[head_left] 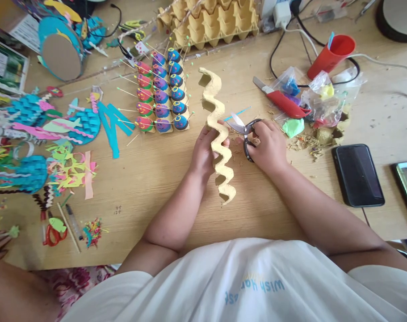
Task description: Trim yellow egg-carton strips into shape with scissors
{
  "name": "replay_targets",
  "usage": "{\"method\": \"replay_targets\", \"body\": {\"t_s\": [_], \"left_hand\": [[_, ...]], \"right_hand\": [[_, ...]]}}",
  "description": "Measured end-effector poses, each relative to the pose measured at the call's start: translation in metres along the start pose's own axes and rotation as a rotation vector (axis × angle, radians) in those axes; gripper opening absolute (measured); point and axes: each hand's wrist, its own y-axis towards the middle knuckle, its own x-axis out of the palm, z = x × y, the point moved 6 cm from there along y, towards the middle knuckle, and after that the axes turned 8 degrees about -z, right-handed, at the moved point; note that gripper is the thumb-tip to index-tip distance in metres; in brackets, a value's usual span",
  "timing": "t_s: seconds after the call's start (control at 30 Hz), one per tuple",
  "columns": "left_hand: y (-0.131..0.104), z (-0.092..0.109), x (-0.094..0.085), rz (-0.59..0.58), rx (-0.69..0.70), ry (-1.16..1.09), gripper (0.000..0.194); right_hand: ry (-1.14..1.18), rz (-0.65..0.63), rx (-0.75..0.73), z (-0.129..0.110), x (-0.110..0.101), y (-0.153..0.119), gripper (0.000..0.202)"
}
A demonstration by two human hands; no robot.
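Observation:
In my left hand (pixel 202 154) is a long strip cut from an egg carton (pixel 220 134), with a wavy edge, held upright above the table by its middle. My right hand (pixel 268 145) has its fingers through the handles of dark-handled scissors (pixel 246 129). Their blades are spread apart and point toward the strip, close to its right side. A thin blue stick (pixel 237 113) lies behind the blades. Left of the strip stand three rows of painted egg-carton caterpillars (pixel 161 96) with pin-like feelers.
Uncut egg trays (pixel 216 22) lie at the back. On the right are a red cutter (pixel 283 100), clay bags (pixel 327 96), a red cup (pixel 333 53) and a phone (pixel 358 175). Paper crafts (pixel 84 125) crowd the left, where another person's arm (pixel 18 286) rests.

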Motion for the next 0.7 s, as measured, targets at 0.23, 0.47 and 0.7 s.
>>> {"method": "replay_targets", "body": {"t_s": [0.23,0.47,0.7], "left_hand": [[0.003,-0.001,-0.008,0.065,-0.054,0.108,0.025],[0.001,0.000,0.002,-0.027,0.015,0.073,0.014],[-0.002,0.002,0.006,-0.005,-0.003,0.123,0.005]], "right_hand": [[0.018,-0.016,0.028,0.006,0.002,0.000,0.030],[-0.049,-0.068,-0.084,-0.006,0.004,-0.002,0.032],[-0.043,-0.091,-0.099,-0.009,0.004,-0.002,0.027]]}}
